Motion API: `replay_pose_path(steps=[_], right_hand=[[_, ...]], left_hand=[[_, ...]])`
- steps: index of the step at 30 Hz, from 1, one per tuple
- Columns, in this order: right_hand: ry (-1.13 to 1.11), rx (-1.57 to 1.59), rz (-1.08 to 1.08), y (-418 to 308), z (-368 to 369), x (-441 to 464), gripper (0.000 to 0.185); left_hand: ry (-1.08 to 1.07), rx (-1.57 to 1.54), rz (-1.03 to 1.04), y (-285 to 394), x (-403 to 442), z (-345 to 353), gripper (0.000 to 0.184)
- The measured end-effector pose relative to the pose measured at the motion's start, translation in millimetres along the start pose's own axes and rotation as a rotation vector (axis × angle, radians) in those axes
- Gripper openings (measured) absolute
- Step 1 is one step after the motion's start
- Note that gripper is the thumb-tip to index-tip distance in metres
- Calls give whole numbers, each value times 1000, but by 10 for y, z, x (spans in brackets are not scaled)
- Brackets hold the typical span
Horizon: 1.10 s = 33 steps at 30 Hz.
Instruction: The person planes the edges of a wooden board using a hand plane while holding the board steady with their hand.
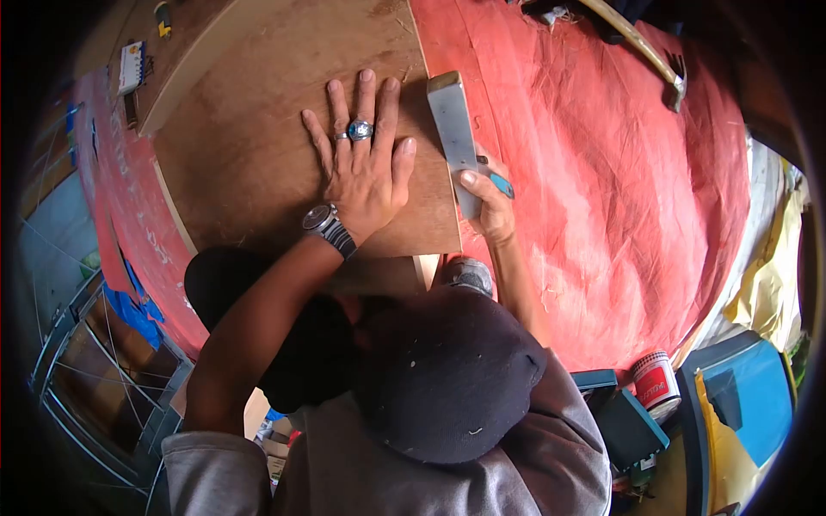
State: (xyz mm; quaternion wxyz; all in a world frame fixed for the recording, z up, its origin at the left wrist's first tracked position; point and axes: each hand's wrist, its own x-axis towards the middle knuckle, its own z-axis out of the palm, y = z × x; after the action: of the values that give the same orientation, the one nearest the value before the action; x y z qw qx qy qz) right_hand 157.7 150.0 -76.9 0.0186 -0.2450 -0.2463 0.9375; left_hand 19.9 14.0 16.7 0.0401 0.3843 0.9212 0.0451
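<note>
My left hand [366, 168] lies flat on a brown wooden panel [249, 163], fingers spread, with rings and a wristwatch [320, 218]. My right hand [492, 205] is at the panel's right edge, closed around a hand plane [449, 120]. The plane is a long block with a grey flat face and a wooden far end, tilted on its side against that edge. A teal piece [502, 185] shows beside my right fingers; its shape is partly hidden.
Wrinkled red sheeting [602, 198] spreads under and beside the panel. A claw hammer [641, 43] lies at the upper right. At the lower right stand a red-and-white can [656, 384] and blue cases [748, 387]. A bicycle wheel [86, 378] is at the left. A dark cap [452, 374] blocks the lower middle.
</note>
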Motion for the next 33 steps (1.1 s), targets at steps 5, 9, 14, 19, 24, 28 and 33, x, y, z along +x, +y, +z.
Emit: replay_pose_path(steps=[5, 9, 14, 19, 24, 28, 33], right_hand=[[-9, -178, 20, 204, -352, -700, 65], [49, -176, 62, 185, -270, -1076, 67], [-60, -358, -236, -240, 126, 250, 59], [-31, -242, -59, -163, -71, 167, 64], [-15, -217, 143, 181, -443, -1070, 68], [9, -147, 74, 166, -364, -469, 64], [-1, -187, -11, -120, -20, -19, 57]], left_hand=[[11, -6, 2, -10, -12, 22, 70], [-4, -23, 0, -15, -14, 20, 71], [11, 7, 22, -25, -34, 36, 67], [13, -26, 11, -8, -40, 25, 69], [-25, -30, -8, -2, -14, -16, 70], [-7, -25, 2, -3, -26, 9, 71], [11, -20, -1, -16, -39, 33, 71]])
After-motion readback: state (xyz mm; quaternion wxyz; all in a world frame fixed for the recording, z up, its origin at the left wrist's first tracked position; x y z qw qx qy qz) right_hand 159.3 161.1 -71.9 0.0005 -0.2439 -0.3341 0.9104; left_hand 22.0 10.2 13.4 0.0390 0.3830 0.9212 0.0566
